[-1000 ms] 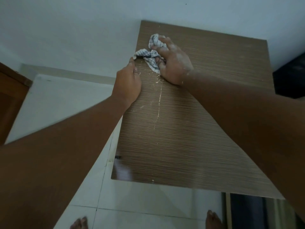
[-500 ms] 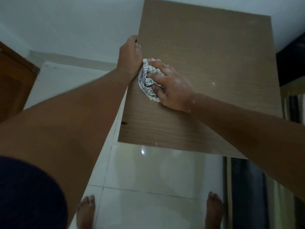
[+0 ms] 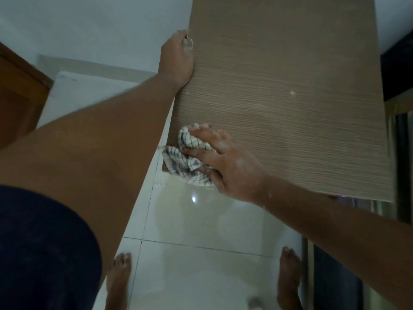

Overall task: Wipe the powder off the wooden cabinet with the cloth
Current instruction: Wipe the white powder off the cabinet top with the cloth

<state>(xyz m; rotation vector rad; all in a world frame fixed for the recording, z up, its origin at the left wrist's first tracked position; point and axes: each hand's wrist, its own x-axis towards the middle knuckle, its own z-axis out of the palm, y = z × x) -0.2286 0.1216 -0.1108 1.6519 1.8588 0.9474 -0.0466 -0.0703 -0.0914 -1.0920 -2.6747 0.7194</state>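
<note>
The wooden cabinet top (image 3: 290,86) fills the upper right, brown with fine grain. A white checked cloth (image 3: 187,157) lies bunched at its near left corner, partly hanging over the front edge. My right hand (image 3: 225,162), dusted with white powder, presses the cloth flat with spread fingers. My left hand (image 3: 177,59) rests against the cabinet's left edge farther back, thumb on top. A small white speck of powder (image 3: 292,93) remains toward the right of the top.
Glossy white floor tiles (image 3: 201,231) lie below, with my bare feet (image 3: 118,280) (image 3: 288,278) on them. A brown wooden door or frame (image 3: 15,97) stands at the left. Dark furniture (image 3: 397,70) sits close to the cabinet's right side. A white wall is behind.
My right hand has dragged the cloth toward me along the left side to the near corner. The powder streak seen a second ago is gone. My left hand stayed on the left edge.
</note>
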